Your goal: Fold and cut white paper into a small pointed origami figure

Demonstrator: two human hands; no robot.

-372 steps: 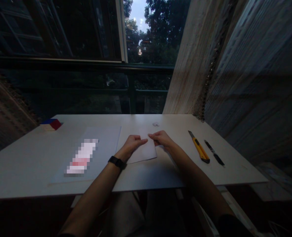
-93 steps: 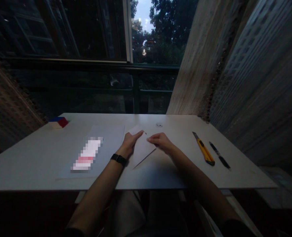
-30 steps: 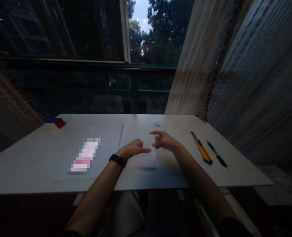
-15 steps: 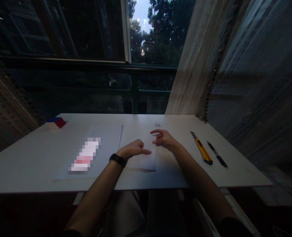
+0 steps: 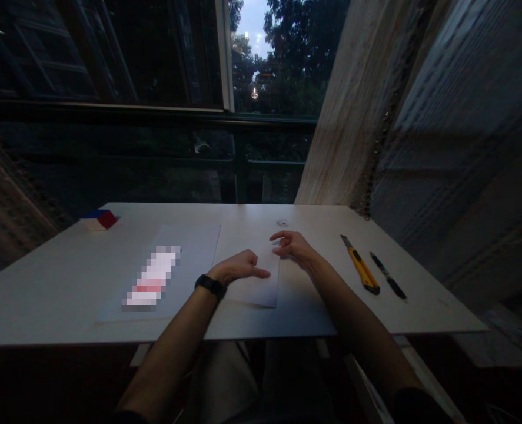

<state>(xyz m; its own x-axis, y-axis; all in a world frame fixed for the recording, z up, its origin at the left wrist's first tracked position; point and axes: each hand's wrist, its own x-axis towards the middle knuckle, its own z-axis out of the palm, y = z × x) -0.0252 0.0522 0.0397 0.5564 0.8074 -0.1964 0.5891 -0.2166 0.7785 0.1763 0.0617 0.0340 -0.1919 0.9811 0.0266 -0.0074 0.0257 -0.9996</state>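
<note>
A white sheet of paper (image 5: 254, 292) lies on the table in front of me, its near edge casting a thin shadow. My left hand (image 5: 238, 266), with a black band at the wrist, presses down on this sheet. Its fingers are curled and its thumb stretches to the right across the paper. At the sheet's right edge is my right hand (image 5: 291, 246). Its forefinger points left, apart from the thumb, and the other fingers are bent. The thumb tip is at the paper's edge; whether it touches I cannot tell.
Left of the sheet lies another white paper (image 5: 194, 253) with a blurred-out item (image 5: 152, 280) on it. A yellow box cutter (image 5: 361, 268) and a dark pen (image 5: 388, 275) lie at right. A coloured cube (image 5: 99, 220) sits back left; a small pale object (image 5: 282, 222) lies beyond my hands.
The sheet's near right corner has shifted slightly left and toward me. Both hands stay almost where they were.
</note>
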